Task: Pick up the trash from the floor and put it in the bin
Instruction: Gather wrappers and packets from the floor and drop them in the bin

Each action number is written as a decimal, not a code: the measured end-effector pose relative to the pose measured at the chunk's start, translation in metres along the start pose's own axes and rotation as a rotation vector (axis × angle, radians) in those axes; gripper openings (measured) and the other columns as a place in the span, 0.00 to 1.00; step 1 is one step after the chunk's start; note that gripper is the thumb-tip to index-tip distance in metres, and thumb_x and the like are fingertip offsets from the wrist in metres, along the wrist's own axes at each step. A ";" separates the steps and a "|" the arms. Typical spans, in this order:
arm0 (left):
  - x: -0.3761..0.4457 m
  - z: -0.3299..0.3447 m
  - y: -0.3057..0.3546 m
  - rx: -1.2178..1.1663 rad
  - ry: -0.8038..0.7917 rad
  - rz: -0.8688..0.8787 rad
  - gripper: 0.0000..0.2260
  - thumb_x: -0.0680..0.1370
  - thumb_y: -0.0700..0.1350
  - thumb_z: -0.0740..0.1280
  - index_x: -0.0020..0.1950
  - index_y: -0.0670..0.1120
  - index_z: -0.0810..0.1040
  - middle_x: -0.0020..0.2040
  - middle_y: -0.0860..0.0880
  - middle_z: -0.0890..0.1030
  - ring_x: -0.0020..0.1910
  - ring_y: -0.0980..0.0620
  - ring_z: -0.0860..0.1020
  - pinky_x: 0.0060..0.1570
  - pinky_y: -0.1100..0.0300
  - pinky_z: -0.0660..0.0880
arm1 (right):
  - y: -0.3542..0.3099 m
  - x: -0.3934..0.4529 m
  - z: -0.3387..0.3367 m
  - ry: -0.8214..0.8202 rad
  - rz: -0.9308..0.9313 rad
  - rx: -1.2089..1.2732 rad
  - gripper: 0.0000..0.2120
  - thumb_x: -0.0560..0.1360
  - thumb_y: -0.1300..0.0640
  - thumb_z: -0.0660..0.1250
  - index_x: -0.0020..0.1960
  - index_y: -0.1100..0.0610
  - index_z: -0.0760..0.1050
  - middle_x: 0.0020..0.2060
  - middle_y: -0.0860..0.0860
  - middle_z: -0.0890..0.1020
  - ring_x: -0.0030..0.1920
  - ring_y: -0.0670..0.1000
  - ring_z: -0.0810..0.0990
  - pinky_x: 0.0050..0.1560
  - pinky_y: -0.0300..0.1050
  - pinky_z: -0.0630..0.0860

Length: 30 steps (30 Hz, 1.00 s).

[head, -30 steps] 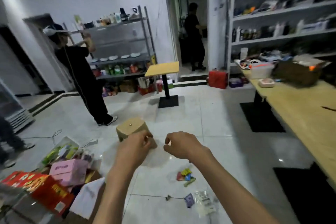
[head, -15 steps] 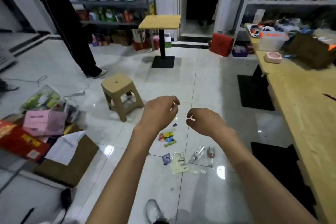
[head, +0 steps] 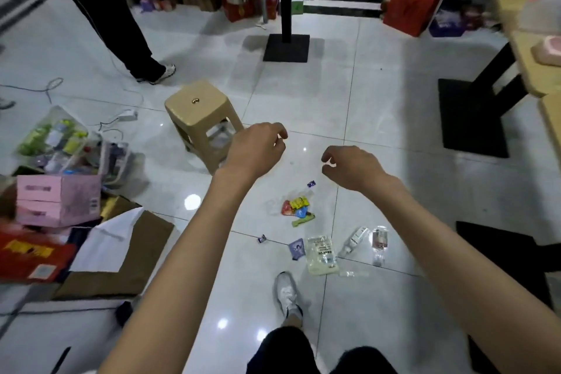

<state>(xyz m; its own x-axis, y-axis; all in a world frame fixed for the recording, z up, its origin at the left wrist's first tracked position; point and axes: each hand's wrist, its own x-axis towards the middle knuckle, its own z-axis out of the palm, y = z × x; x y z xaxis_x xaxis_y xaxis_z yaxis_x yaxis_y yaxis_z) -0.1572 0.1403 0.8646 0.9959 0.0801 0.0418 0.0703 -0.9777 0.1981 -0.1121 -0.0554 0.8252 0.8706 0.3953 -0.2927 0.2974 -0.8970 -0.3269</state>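
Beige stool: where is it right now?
Head view: the beige stool stands upright on the tiled floor, left of centre, just beyond the left hand, up-left of the colourful wrapper pile.

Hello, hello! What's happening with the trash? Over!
Left hand and right hand empty, fingers loosely curled. Wrappers on the floor below. No bin in view. Stool beside left hand.

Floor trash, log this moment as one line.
left hand: empty | right hand: empty | wrappers: on floor | bin: unseen
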 end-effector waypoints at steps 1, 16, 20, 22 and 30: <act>0.017 0.006 -0.010 0.001 -0.012 0.005 0.14 0.80 0.45 0.57 0.62 0.51 0.77 0.56 0.49 0.81 0.54 0.46 0.78 0.41 0.58 0.66 | 0.000 0.020 0.001 -0.006 0.006 0.002 0.15 0.78 0.49 0.62 0.63 0.49 0.74 0.54 0.47 0.82 0.56 0.52 0.78 0.50 0.44 0.70; 0.187 0.355 -0.145 -0.107 -0.049 -0.087 0.15 0.78 0.43 0.60 0.62 0.52 0.76 0.54 0.51 0.81 0.51 0.48 0.80 0.45 0.52 0.77 | 0.108 0.295 0.248 -0.139 0.017 -0.041 0.21 0.75 0.53 0.65 0.68 0.51 0.69 0.58 0.50 0.79 0.58 0.54 0.77 0.52 0.45 0.72; 0.204 0.544 -0.186 -0.058 -0.108 -0.099 0.14 0.79 0.45 0.60 0.64 0.53 0.76 0.57 0.51 0.80 0.52 0.47 0.79 0.47 0.54 0.75 | 0.174 0.367 0.399 -0.151 -0.019 -0.121 0.21 0.74 0.53 0.66 0.67 0.51 0.69 0.60 0.51 0.75 0.58 0.54 0.77 0.49 0.44 0.71; 0.206 0.647 -0.201 -0.054 -0.125 -0.098 0.14 0.80 0.47 0.60 0.65 0.53 0.75 0.58 0.50 0.79 0.55 0.47 0.78 0.50 0.54 0.74 | 0.212 0.399 0.483 -0.143 -0.037 -0.139 0.19 0.74 0.53 0.66 0.64 0.50 0.71 0.61 0.49 0.72 0.59 0.52 0.76 0.48 0.43 0.71; 0.206 0.931 -0.236 -0.037 -0.298 -0.097 0.23 0.79 0.59 0.62 0.73 0.55 0.68 0.72 0.50 0.70 0.68 0.47 0.70 0.61 0.51 0.67 | 0.291 0.486 0.690 -0.197 -0.120 -0.227 0.16 0.74 0.51 0.65 0.62 0.47 0.71 0.57 0.49 0.72 0.59 0.51 0.76 0.48 0.44 0.73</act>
<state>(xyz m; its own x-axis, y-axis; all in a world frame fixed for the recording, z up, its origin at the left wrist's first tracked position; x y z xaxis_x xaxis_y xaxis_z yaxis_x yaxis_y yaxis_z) 0.0844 0.2070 -0.0854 0.9578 0.1065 -0.2670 0.1690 -0.9600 0.2233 0.1274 0.0120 -0.0325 0.7380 0.5118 -0.4398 0.4927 -0.8540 -0.1672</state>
